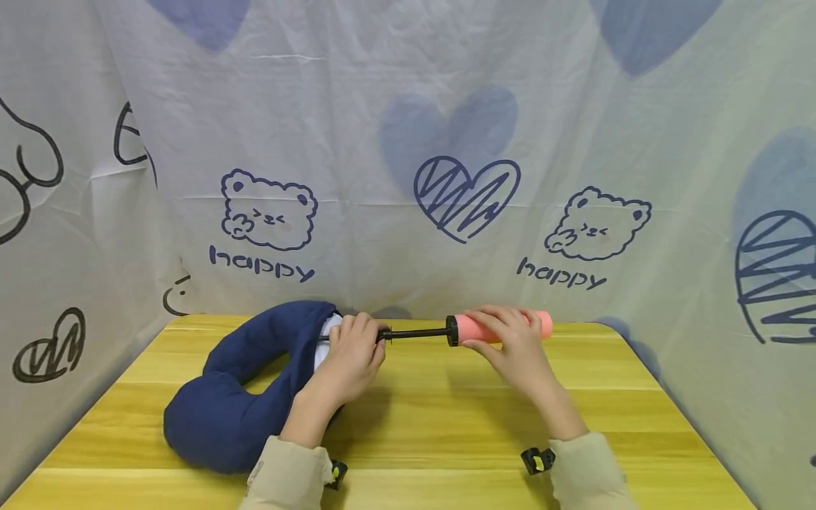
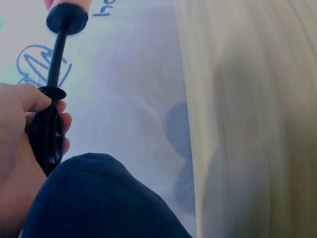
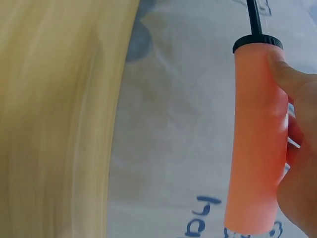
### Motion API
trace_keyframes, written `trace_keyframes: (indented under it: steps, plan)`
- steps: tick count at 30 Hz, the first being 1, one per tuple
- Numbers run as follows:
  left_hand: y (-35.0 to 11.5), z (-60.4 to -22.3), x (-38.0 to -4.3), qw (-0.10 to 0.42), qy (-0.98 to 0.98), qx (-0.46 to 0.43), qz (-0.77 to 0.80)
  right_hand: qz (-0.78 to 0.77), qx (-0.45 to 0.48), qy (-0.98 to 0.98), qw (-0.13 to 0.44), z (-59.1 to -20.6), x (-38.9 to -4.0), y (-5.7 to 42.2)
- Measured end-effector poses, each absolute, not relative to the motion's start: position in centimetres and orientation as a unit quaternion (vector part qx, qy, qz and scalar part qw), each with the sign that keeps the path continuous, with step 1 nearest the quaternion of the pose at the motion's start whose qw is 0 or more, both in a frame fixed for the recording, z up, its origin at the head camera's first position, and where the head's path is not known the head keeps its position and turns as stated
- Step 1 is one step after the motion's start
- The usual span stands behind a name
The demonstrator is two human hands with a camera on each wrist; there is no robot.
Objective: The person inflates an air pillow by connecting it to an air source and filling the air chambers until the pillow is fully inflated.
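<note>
Right hand (image 1: 519, 347) first, right of centre in the head view: thumb along the near side, fingers over the top, wrapped round the pink barrel (image 3: 257, 139) of a hand pump. The right wrist view has the thumb tip lying just below the black collar (image 3: 257, 42). Left hand (image 1: 350, 350), a bit left of centre, is curled round the pump's black handle (image 2: 48, 136), thumb on one side and fingertips peeking out on the other. A bare stretch of black rod (image 1: 417, 333) runs level between the two, so the pump sits mid-frame and looks held up off the table.

Handling guess: the barrel's probably light, stiff plastic, and smooth enough to get slippery, so I'd hold it near the collar like that and keep the handle in line. The thin rod is the bit I'd worry about if pulled sideways.

Further out, right beside the left hand, there's a navy U-shaped pillow (image 1: 245, 425) at lower left, with some white material (image 1: 321, 354) showing along its right edge. Pillow looks soft and squishy, easy to grab anywhere. Can't tell if the pump's end actually meets that white stuff, the hand's in the way.

Under it all is a yellow wood-grain table (image 1: 446, 439), and behind, a pale sheet (image 1: 357, 142) with hearts and "happy" bears.
</note>
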State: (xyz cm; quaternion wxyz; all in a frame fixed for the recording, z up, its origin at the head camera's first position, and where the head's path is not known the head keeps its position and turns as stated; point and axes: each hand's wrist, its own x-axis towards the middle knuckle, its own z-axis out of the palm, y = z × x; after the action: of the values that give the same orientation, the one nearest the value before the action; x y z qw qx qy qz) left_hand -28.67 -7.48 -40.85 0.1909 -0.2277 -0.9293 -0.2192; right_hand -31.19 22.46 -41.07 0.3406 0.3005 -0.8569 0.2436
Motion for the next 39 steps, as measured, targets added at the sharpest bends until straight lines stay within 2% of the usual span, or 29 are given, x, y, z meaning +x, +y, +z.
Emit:
trace_keyframes:
  steps: [7,14,24,39]
  plan:
    - [-7.9,-40.7,-28.8,0.205,-0.928,-0.222,-0.216,0.246,0.29,-0.857,0.347,-40.8,-31.5,23.3]
    - [-6.2,-41.0,-28.7,0.197,-0.926,-0.255,-0.195,0.224,0.326,-0.837,0.379,-41.5,-31.0,20.3]
    - [-4.8,-41.4,-28.4,0.195,-0.929,-0.258,-0.178,0.235,0.344,-0.805,0.422,-42.0,-30.1,17.5]
    - [-4.7,-41.6,-28.3,0.205,-0.926,-0.255,-0.185,0.231,0.342,-0.81,0.416,-42.3,-30.1,17.5]
